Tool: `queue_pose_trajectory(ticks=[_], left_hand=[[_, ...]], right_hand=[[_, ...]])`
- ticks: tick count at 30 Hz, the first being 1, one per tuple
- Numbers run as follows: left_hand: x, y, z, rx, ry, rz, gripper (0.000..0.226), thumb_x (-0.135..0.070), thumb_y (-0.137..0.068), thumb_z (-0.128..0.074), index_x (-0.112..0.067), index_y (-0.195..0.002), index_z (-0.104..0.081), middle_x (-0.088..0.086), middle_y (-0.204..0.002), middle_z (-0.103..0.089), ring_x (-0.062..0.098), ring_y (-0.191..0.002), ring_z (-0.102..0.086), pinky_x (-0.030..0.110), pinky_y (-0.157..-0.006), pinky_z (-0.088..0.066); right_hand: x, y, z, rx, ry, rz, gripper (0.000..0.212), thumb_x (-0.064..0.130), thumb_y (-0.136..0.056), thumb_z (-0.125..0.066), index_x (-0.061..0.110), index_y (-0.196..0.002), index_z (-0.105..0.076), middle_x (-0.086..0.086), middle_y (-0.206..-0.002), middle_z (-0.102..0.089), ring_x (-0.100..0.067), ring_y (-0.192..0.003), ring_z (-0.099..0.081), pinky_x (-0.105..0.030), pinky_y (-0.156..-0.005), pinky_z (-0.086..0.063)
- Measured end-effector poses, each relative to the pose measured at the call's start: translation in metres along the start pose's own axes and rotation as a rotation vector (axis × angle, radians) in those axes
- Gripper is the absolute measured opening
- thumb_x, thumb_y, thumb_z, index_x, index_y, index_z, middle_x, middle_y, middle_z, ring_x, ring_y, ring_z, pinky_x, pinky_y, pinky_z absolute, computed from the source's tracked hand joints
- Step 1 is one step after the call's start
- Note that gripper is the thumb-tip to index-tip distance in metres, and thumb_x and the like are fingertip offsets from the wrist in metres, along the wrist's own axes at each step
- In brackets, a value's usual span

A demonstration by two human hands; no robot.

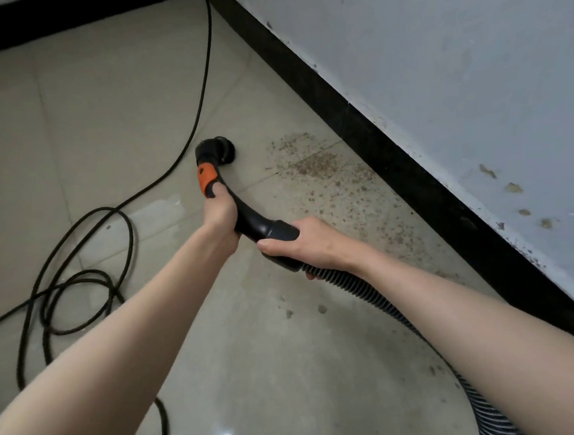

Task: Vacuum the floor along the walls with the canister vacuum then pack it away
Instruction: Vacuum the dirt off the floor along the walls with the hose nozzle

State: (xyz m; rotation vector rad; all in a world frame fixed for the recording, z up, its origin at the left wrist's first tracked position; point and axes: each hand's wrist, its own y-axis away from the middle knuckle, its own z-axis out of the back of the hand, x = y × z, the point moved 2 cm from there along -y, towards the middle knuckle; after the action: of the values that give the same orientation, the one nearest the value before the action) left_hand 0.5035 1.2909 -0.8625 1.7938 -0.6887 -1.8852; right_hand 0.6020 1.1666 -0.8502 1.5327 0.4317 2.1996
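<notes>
Vacuuming under way: left hand (221,212) grips the curved handle (244,213), right hand (310,243) grips the hose cuff (280,232). The nozzle (216,149) rests short of the baseboard (357,122); debris (319,166) beside it remains uncollected, and packing away is not yet begun.

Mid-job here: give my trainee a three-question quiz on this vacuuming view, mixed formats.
1. True or false: the round brush nozzle sits right on the brown debris patch.
2. Which hand grips the curved handle just below its orange band? A) left hand B) right hand
3. Fill in: the power cord lies coiled on the tile floor to the person's ____.

Key: 1 false, it rests on cleaner tile left of the patch; 2 A, the right holds where the ribbed hose joins; 3 left.
</notes>
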Motion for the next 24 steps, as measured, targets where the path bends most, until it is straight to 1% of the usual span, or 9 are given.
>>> queue_pose_trajectory(ticks=[2, 5, 8, 10, 12, 16, 18, 20, 24], left_hand=[[0.011, 0.009, 0.007, -0.039, -0.013, 0.015, 0.058, -0.049, -0.098, -0.033, -0.006, -0.136, -0.041, 0.012, -0.129, -0.053, 0.029, -0.115, -0.053, 0.036, -0.092, -0.045], [0.025, 0.022, 0.007, -0.083, -0.055, 0.029, 0.059, -0.048, -0.098, -0.032, -0.004, -0.136, -0.041, 0.013, -0.130, -0.053, 0.030, -0.115, -0.053, 0.035, -0.090, -0.045], [0.037, 0.035, -0.004, -0.078, -0.096, 0.026, 0.060, -0.048, -0.099, -0.027, -0.003, -0.137, -0.039, 0.016, -0.132, -0.051, 0.032, -0.117, -0.052, 0.038, -0.097, -0.044], [0.038, 0.040, -0.015, -0.057, -0.107, 0.028, 0.059, -0.046, -0.100, -0.027, -0.002, -0.138, -0.037, 0.016, -0.134, -0.050, 0.032, -0.118, -0.051, 0.039, -0.099, -0.044], [0.037, 0.044, -0.027, -0.027, -0.119, 0.036, 0.059, -0.046, -0.100, -0.027, -0.003, -0.140, -0.034, 0.016, -0.136, -0.048, 0.032, -0.121, -0.050, 0.042, -0.101, -0.042], [0.028, 0.047, -0.048, 0.028, -0.144, 0.049, 0.060, -0.047, -0.100, -0.027, -0.004, -0.143, -0.030, 0.015, -0.138, -0.046, 0.033, -0.122, -0.048, 0.045, -0.103, -0.041], [0.023, 0.045, -0.058, 0.059, -0.147, 0.037, 0.059, -0.046, -0.100, -0.028, -0.005, -0.142, -0.031, 0.015, -0.137, -0.047, 0.033, -0.121, -0.049, 0.045, -0.103, -0.041], [0.016, 0.042, -0.067, 0.080, -0.152, 0.025, 0.058, -0.046, -0.100, -0.028, -0.005, -0.141, -0.032, 0.015, -0.136, -0.048, 0.033, -0.121, -0.050, 0.045, -0.102, -0.042], [0.005, 0.030, -0.080, 0.103, -0.188, -0.007, 0.055, -0.045, -0.100, -0.029, -0.005, -0.137, -0.039, 0.015, -0.132, -0.052, 0.032, -0.117, -0.052, 0.045, -0.101, -0.043]], right_hand=[[-0.007, 0.013, -0.007, 0.025, -0.019, 0.005, 0.049, 0.065, -0.060, -0.069, 0.019, -0.076, -0.066, 0.007, -0.054, -0.061, -0.012, -0.046, -0.058, -0.025, -0.044, -0.048], [-0.018, 0.031, -0.006, 0.049, -0.052, -0.004, 0.040, 0.059, -0.064, -0.072, 0.022, -0.074, -0.065, 0.008, -0.052, -0.061, -0.008, -0.044, -0.057, -0.024, -0.044, -0.047], [-0.026, 0.044, 0.004, 0.040, -0.062, -0.005, 0.031, 0.050, -0.073, -0.074, 0.021, -0.072, -0.063, 0.009, -0.051, -0.060, -0.007, -0.044, -0.056, -0.023, -0.044, -0.046], [-0.029, 0.050, 0.013, 0.016, -0.063, -0.014, 0.030, 0.047, -0.077, -0.074, 0.020, -0.073, -0.063, 0.008, -0.053, -0.060, -0.008, -0.045, -0.055, -0.025, -0.046, -0.047], [-0.031, 0.054, 0.023, -0.018, -0.076, -0.028, 0.032, 0.049, -0.081, -0.072, 0.019, -0.073, -0.064, 0.007, -0.052, -0.059, -0.009, -0.043, -0.055, -0.024, -0.044, -0.046], [-0.033, 0.055, 0.039, -0.084, -0.088, -0.031, 0.036, 0.053, -0.082, -0.068, 0.023, -0.062, -0.066, 0.006, -0.047, -0.058, -0.010, -0.039, -0.054, -0.021, -0.040, -0.043], [-0.034, 0.050, 0.044, -0.117, -0.088, -0.054, 0.039, 0.057, -0.079, -0.069, 0.019, -0.069, -0.067, 0.004, -0.049, -0.059, -0.012, -0.041, -0.055, -0.022, -0.041, -0.044], [-0.034, 0.044, 0.048, -0.141, -0.099, -0.084, 0.048, 0.061, -0.077, -0.068, 0.013, -0.076, -0.066, 0.003, -0.052, -0.061, -0.014, -0.042, -0.057, -0.024, -0.042, -0.045], [-0.032, 0.033, 0.054, -0.185, -0.119, -0.095, 0.052, 0.065, -0.075, -0.068, 0.013, -0.074, -0.064, 0.004, -0.051, -0.061, -0.014, -0.041, -0.059, -0.023, -0.041, -0.045]])
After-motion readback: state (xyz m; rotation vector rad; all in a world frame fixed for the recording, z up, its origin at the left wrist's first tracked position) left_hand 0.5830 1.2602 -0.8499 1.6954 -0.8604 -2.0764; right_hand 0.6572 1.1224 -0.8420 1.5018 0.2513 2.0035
